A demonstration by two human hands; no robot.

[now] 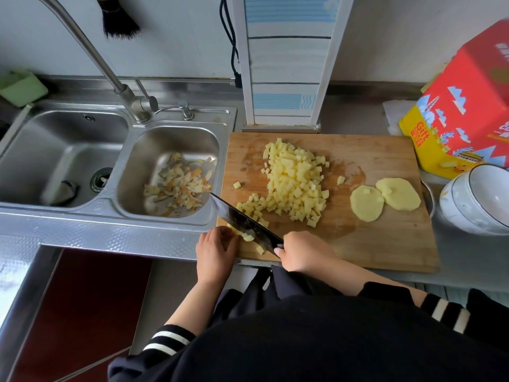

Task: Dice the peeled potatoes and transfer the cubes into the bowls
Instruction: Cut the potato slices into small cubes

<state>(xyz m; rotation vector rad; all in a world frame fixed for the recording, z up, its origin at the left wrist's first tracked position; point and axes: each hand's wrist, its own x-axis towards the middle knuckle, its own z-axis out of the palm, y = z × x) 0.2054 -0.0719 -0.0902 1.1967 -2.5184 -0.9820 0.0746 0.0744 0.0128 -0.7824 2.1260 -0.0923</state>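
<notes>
A wooden cutting board (385,244) carries a big heap of pale potato cubes (296,183) in its middle. Two flat potato slices (382,201) lie overlapping at its right side. At the board's near left corner my right hand (303,252) grips the handle of a dark cleaver (242,221), whose blade comes down on a small potato piece (246,237). My left hand (216,252) holds that piece with curled fingers, right beside the blade. White stacked bowls (479,199) stand just off the board's right edge.
A steel double sink (82,150) lies left of the board; its small basin (170,172) holds potato peels. A tall faucet (121,89) rises behind it. A red and yellow gift box (462,114) stands at the back right. A tiled pillar (286,64) stands behind the board.
</notes>
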